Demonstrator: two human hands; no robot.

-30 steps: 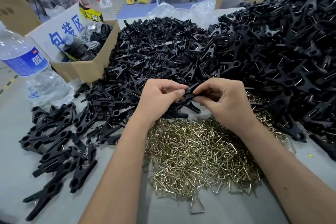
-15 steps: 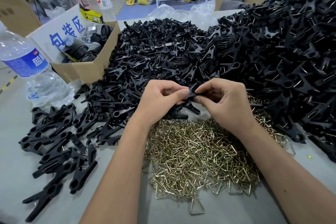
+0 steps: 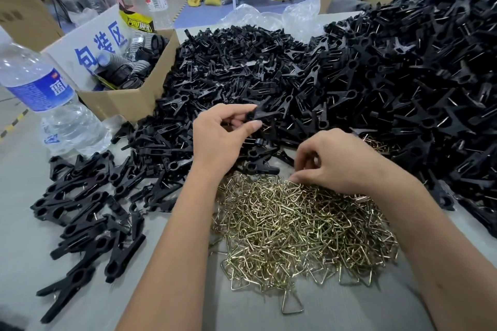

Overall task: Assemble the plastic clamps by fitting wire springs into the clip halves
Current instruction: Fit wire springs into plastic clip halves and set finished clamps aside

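My left hand pinches a black clip piece between thumb and fingers, raised above the near edge of the heap of black clip halves. My right hand is lower and to the right, its curled fingertips down on the far edge of the brass-coloured wire spring pile. Whether a spring is pinched there is hidden by the fingers. A tall mound of black clamps with wire showing fills the right side.
A spread of black clamps lies on the grey table at the left. A water bottle and an open cardboard box stand at the back left. One loose spring lies near the front edge.
The hands, joined on one clip piece before, have parted. My left hand keeps the piece and has lifted slightly; my right hand has let go and dropped to the spring pile.
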